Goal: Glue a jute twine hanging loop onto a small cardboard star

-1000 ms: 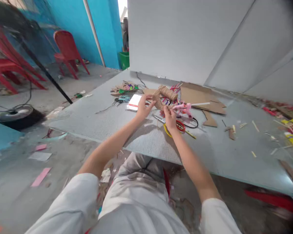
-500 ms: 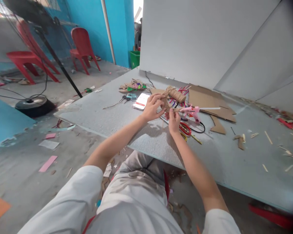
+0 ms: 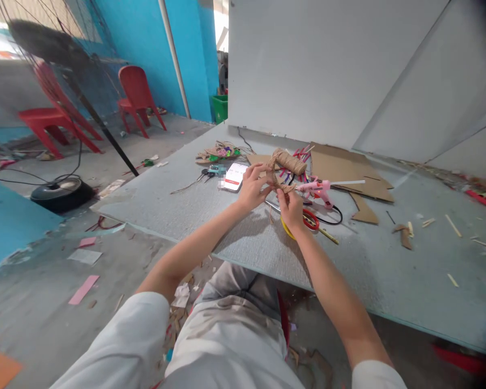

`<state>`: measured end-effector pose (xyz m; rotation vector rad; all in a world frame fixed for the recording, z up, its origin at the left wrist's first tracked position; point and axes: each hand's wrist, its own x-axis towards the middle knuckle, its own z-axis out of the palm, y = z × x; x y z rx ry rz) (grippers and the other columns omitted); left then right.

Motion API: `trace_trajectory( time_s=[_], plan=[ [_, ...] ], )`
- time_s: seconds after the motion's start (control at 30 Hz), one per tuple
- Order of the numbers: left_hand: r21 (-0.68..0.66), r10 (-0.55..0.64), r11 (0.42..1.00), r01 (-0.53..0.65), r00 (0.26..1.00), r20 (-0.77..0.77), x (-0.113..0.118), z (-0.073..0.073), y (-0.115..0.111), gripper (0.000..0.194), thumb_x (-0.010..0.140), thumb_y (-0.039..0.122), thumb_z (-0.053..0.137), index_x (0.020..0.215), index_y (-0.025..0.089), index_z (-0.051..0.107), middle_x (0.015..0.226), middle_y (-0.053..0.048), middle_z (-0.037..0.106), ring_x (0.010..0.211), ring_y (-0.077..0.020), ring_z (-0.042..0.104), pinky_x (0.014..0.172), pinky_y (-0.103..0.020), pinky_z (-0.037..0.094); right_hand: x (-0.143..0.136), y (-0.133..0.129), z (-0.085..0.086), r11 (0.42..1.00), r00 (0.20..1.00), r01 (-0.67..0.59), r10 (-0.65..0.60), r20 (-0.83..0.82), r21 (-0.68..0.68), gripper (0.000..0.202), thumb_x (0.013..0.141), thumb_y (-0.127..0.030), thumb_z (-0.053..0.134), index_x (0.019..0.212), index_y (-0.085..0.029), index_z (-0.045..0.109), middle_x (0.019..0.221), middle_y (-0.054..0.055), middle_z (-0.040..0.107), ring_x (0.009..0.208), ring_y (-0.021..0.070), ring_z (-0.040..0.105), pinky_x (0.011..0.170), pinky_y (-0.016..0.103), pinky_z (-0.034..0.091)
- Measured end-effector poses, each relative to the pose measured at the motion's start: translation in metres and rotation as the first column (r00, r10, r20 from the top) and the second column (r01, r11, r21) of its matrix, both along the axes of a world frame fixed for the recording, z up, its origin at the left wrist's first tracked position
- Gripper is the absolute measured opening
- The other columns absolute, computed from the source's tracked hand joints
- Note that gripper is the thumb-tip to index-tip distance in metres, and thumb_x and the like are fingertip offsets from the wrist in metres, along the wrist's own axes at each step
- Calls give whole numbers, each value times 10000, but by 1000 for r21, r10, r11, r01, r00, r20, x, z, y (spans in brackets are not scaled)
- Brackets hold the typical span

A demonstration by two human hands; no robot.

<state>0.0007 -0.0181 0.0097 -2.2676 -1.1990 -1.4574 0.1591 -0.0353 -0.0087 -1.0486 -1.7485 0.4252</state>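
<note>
Both of my hands are closed on a brown ring wrapped in twine [image 3: 272,174], held just above the table. My left hand [image 3: 252,187] grips its left side, while my right hand [image 3: 290,209] pinches its lower right edge. Behind the ring lies a spool of jute twine [image 3: 290,161]. A pink glue gun [image 3: 319,190] with a clear glue stick rests right of my right hand. Scissors with red handles [image 3: 311,220] lie partly hidden under that hand, beside a yellow loop [image 3: 287,228]. A phone with a lit screen [image 3: 234,177] lies left of my left hand.
Flat cardboard sheets [image 3: 344,170] lie at the back right, with small scraps scattered farther right. A pile of decorated pieces [image 3: 218,152] sits at the back left. Red chairs [image 3: 137,97] and a fan base [image 3: 61,192] stand on the littered floor.
The ring has turned slightly and shows more of its opening. My right hand has shifted slightly right and down, uncovering more of the yellow loop. The camera view has tilted a little.
</note>
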Motion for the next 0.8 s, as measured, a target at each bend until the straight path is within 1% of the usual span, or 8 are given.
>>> trace_trajectory(
  time_s=[0.17,0.23,0.3,0.4,0.63,0.7,0.8],
  plan=[
    [-15,-65,998,64,996,-54,-5,-2,6,50,830,240,596,818,195,613,1167,-69,538,1196,-259,400,1001,-454,360,-2,2,-4,999,1000,13,-14,-11,-50,288,899,-359,503,1095,-154,556,1081,67,581,920,158,580,802,365,501],
    [-12,-87,996,86,994,-65,-8,-3,9,106,851,265,580,891,171,609,1168,-75,539,1172,-250,436,983,-459,381,-2,3,-6,997,999,17,-20,-35,-77,288,901,-360,500,1095,-154,556,1077,66,582,910,154,582,794,359,504],
    [-9,-98,995,98,993,-64,-10,-4,11,198,878,301,556,1005,153,589,1170,-79,542,1121,-235,491,946,-458,417,-3,4,-8,994,997,24,-32,-67,-108,292,902,-361,499,1100,-153,553,1076,66,582,905,154,583,788,356,506],
    [-7,-89,996,89,995,-37,-11,-5,13,284,899,325,532,1124,152,545,1172,-85,545,1046,-215,547,892,-437,466,-3,6,-10,987,992,29,-48,-117,-156,305,899,-362,503,1111,-147,546,1073,67,581,904,156,585,780,357,508],
    [-46,-9,999,12,997,72,-19,-6,17,291,906,320,526,1140,146,531,1117,-80,567,944,-185,588,800,-379,517,-4,11,-12,973,979,-10,-38,-201,-232,315,897,-363,508,1119,-142,540,1071,67,580,902,159,586,772,357,511],
    [-53,8,999,-4,997,71,-21,-4,16,292,907,320,525,1138,143,529,1101,-78,571,921,-179,593,780,-367,523,-5,11,-13,971,977,-20,-33,-213,-239,317,896,-362,509,1122,-141,539,1071,67,580,900,158,587,770,356,512],
    [-42,2,999,-2,1000,9,-21,-1,12,282,904,336,525,1109,143,544,1094,-75,574,936,-182,584,808,-381,506,-5,11,-13,972,978,-20,-29,-206,-234,317,896,-361,509,1125,-142,538,1077,68,578,906,160,586,773,358,511]
  ],
)
